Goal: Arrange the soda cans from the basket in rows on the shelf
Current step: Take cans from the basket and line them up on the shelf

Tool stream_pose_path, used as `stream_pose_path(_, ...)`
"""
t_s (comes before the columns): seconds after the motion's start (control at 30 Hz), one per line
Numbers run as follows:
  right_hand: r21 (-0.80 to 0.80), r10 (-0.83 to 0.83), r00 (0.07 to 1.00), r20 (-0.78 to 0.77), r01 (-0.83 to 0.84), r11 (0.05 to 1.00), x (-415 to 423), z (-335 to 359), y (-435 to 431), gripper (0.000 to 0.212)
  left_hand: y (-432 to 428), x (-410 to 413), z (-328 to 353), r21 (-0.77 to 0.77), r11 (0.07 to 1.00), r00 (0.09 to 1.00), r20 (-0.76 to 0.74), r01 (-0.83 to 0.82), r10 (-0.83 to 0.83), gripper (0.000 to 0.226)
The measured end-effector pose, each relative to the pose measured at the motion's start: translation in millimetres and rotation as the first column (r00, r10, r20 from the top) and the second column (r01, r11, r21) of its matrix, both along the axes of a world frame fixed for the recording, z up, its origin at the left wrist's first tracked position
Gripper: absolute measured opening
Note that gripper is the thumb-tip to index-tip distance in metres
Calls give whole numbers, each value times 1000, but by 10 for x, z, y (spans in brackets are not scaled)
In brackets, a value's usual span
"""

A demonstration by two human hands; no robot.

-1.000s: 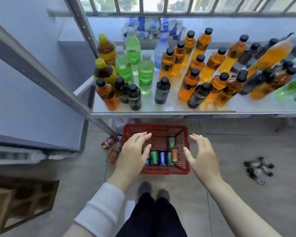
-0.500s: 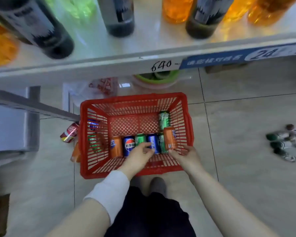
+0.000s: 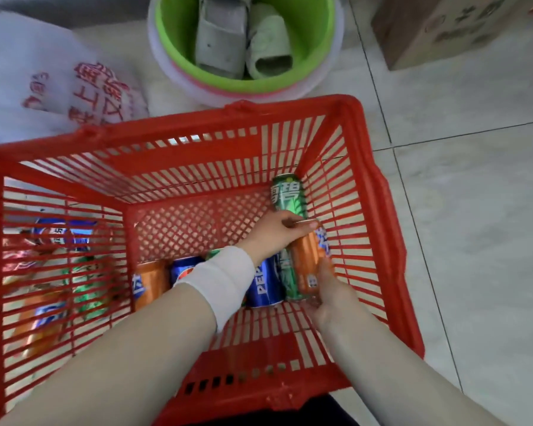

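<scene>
Orange can [image 3: 308, 262] lies in the red basket [image 3: 197, 124], long axis pointing away, the left hand [image 3: 274, 232] gripping its far end, the right hand [image 3: 330, 293] its near end.

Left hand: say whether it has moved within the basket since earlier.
Yes: left hand went right, from mid-row to the orange can at the basket's right wall.

1. Left hand [image 3: 274, 232] covers the can tops; which can it grips, cannot tell.
2. White sleeve cuff [image 3: 216, 278] hides most of a green soda can [image 3: 213, 253] and part of a blue soda can [image 3: 182, 270].
3. Right hand [image 3: 330, 293] hides the base of the orange soda can [image 3: 308, 262].
4. Loose cans [image 3: 53, 315] behind the left wall of the red slatted plastic basket [image 3: 197, 130]: blurred, uncountable.
5. Brown cardboard box [image 3: 443, 29], green plastic basin [image 3: 228, 84]: cut by top edge.
</scene>
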State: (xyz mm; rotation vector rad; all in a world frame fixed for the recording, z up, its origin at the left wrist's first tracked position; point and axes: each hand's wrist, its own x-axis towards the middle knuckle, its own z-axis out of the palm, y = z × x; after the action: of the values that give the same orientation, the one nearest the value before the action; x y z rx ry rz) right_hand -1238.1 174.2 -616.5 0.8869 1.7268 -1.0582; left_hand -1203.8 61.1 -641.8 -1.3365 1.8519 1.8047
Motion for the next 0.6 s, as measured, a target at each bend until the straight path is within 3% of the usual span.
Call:
stream_pose_path(0.13, -8, -130, 990, 52, 131, 991, -79, 118, -51, 46, 37, 8, -59, 32, 999, 999, -20, -41, 42, 37)
stream_pose_path(0.33, -23, -107, 991, 85, 109, 994, -43, 455, -88, 47, 33, 145, 223, 88, 985, 986, -67, -149, 155, 33)
stream_pose_path(0.43, -111, -91, 993, 70, 98, 989, 14, 868, -36, 33, -4, 314, 624, 134, 966, 964, -119, -221, 237, 28)
stream_pose_path(0.53, -254, 57, 997, 49, -43, 966, 50, 1437, 60, 20, -60, 522, 1221, 184, 923, 912, -177, -339, 370, 22)
stream_pose_path(0.6, -390, 224, 974, 39, -191, 901, 50, 1851, 140, 41, -96, 678, 1723, 226, 907, 886, -228, -356, 404, 20)
